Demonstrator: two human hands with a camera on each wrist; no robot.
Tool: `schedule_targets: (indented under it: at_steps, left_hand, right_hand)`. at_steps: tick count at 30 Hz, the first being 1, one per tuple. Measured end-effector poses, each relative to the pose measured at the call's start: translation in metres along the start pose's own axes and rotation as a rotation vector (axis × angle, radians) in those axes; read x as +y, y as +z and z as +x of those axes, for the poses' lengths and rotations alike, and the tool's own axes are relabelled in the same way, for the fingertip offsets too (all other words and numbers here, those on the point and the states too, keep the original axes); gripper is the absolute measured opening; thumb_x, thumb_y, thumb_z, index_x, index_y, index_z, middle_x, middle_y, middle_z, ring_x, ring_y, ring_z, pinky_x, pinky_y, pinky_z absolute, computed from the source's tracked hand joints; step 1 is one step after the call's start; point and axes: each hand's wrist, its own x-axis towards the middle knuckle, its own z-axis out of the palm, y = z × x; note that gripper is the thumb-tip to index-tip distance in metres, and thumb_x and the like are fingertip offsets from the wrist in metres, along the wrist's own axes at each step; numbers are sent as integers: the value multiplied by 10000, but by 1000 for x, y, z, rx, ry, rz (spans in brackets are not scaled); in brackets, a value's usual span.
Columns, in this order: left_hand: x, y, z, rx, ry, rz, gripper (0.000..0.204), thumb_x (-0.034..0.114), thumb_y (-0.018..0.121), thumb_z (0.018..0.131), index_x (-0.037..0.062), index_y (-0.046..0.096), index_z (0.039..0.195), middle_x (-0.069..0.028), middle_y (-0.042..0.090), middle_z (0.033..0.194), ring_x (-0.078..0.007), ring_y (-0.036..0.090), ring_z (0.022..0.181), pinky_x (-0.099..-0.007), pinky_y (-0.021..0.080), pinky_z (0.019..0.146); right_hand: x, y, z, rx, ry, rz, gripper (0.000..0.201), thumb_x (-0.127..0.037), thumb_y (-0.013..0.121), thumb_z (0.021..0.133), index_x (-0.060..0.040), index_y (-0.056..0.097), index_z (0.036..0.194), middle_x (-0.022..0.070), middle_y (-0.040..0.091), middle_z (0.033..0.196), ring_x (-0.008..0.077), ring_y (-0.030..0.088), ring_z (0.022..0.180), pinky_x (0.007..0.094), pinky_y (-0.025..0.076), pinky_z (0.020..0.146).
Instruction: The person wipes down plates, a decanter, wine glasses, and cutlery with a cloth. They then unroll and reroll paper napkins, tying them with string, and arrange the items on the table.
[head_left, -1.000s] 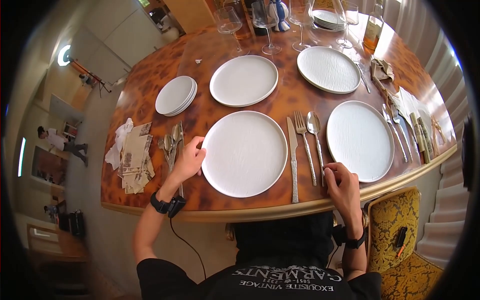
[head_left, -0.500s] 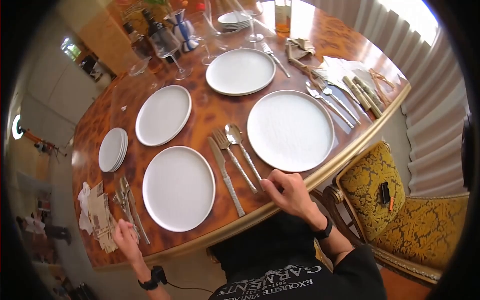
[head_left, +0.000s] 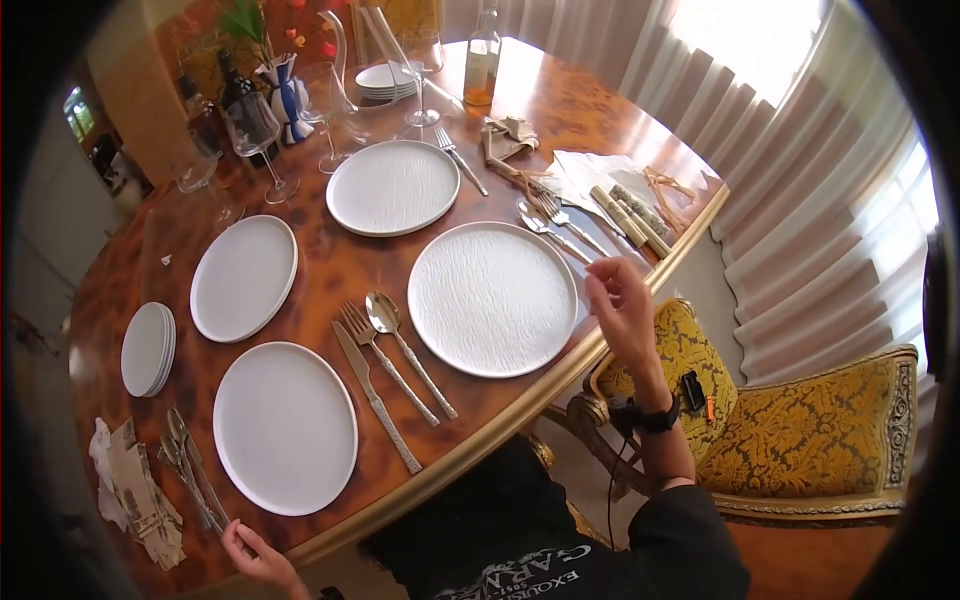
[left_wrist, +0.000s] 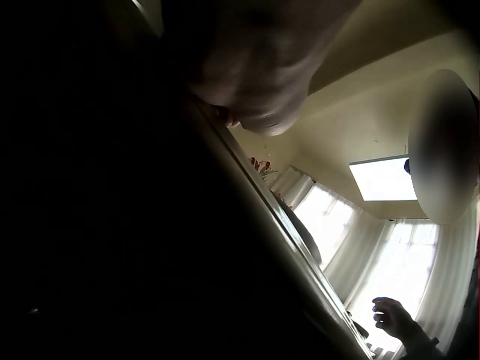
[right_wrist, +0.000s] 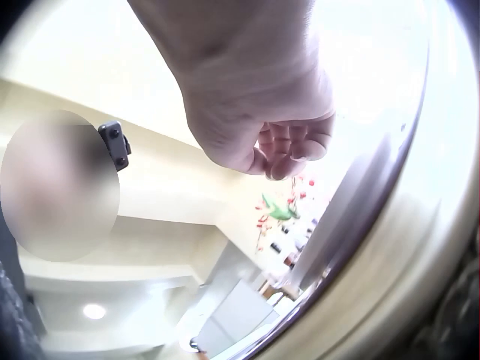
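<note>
My left hand (head_left: 258,556) is low at the table's front edge, its fingertips right by the handle ends of a bundle of spoons and a knife (head_left: 190,465). In the left wrist view, that hand (left_wrist: 259,67) is dark against the table edge, its fingers mostly hidden. My right hand (head_left: 622,305) hovers beside the right rim of a white dinner plate (head_left: 492,300), fingers loosely bent and holding nothing. The right wrist view shows the same hand (right_wrist: 277,112) with curled fingers. A knife (head_left: 375,395), fork (head_left: 388,362) and spoon (head_left: 412,355) lie between that plate and another white plate (head_left: 285,428).
Two more plates (head_left: 243,278) (head_left: 392,188) stand farther back, with stacked small plates (head_left: 145,350) at left. Wine glasses (head_left: 255,135) and a bottle (head_left: 482,65) stand behind. Patterned napkins (head_left: 140,490) lie at left, rolled bundles (head_left: 630,220) at right. A yellow chair (head_left: 810,430) adjoins the table.
The view has swung right. My left hand has left the nearest plate's rim and moved to the cutlery bundle's handle ends. My right hand has gone from the spoon's handle to the right plate's far side.
</note>
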Motion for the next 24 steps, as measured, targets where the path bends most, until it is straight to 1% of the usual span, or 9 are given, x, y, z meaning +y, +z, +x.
schedule_targets:
  at_steps: [4,10,12,15,17,18,20,22,24]
  left_hand:
    - [4,-1,0,-47,-43,4,144,77,509,1000,-39,590,1020,-72,585,856,-139,528,719,-278,431,622]
    - [17,0,2,-56,-22,43,140,63,521,979,-52,598,999,-125,623,852,-215,582,728,-338,473,675]
    - [20,1,5,-55,19,40,142,65,522,978,-51,599,1002,-128,625,854,-221,585,729,-342,473,678]
    - [11,2,3,-25,154,84,146,93,514,996,-22,600,1021,-40,551,804,-103,470,671,-263,385,580]
    - [13,-1,-1,-41,-112,-19,140,104,510,999,-11,590,1011,-7,490,738,-82,428,645,-248,355,567]
    - [16,-1,1,-37,-109,-22,140,104,510,999,-11,590,1011,-7,490,738,-82,428,645,-248,355,567]
    - [22,-3,9,62,-155,-278,154,128,494,1009,-2,574,1000,22,414,687,-65,373,622,-231,319,561]
    - [52,-8,29,26,-144,-286,167,134,468,1015,-4,561,997,18,401,708,-66,368,636,-230,324,577]
    - [95,-7,53,-272,-77,-423,157,121,468,1008,-4,557,977,2,441,760,-74,379,662,-234,330,595]
  right_hand:
    - [76,-74,101,65,-245,-757,228,-202,609,875,-16,662,997,159,681,863,327,661,781,418,520,739]
    - [114,-81,127,-92,16,-1087,302,-286,550,858,-23,659,958,214,686,919,375,657,893,459,504,811]
    - [103,-73,125,-91,34,-1070,260,-238,536,850,-26,646,953,223,681,916,390,650,899,465,502,812]
    - [107,-73,126,-80,90,-1069,273,-251,540,850,-33,641,979,222,680,928,389,650,904,466,498,812]
    - [104,-74,126,-68,-24,-1068,262,-239,546,874,-17,629,983,218,682,934,390,649,905,457,495,811]
    - [98,-74,124,-63,-27,-1066,262,-239,546,874,-17,629,983,218,682,934,390,649,905,457,495,811]
    - [77,-66,111,95,-181,-857,248,-210,536,913,7,605,1010,235,667,954,412,634,906,498,479,796]
    - [22,-41,86,51,-121,-562,262,-182,576,923,39,568,1063,234,674,911,389,658,832,430,506,745]
    - [-30,-9,51,-134,-124,-161,276,-166,556,960,51,501,1121,189,681,852,245,678,764,355,515,678]
